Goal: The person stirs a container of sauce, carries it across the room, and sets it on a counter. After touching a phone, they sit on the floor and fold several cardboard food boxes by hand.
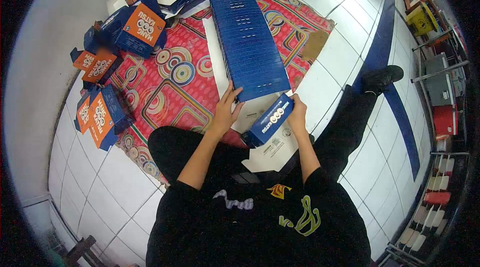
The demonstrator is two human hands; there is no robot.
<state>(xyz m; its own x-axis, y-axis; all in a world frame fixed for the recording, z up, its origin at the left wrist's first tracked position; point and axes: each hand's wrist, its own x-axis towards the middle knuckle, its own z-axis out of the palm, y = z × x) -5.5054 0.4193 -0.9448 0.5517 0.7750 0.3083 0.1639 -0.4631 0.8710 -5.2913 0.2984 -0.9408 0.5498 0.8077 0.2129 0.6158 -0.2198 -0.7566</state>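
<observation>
My right hand (298,114) grips the right end of a partly folded blue carton (271,121) marked "MANG KATSU", held tilted over my lap. Its cream inner flaps (275,153) spread out below, with small dark print on them. Just left of it, my left hand (226,112) has its fingers apart, the fingertips at the near left corner of a long row of flat blue cartons (250,42). Those cartons overlap one another in a neat line running away from me. Pale cardboard (216,57) lies under the row's left side.
Several orange-and-blue opened cartons (145,29) lie heaped at the far left. A red patterned mat (175,102) covers the white tiled floor (330,77). My outstretched leg (356,127) is on the right, and shelving (440,77) stands along the right side.
</observation>
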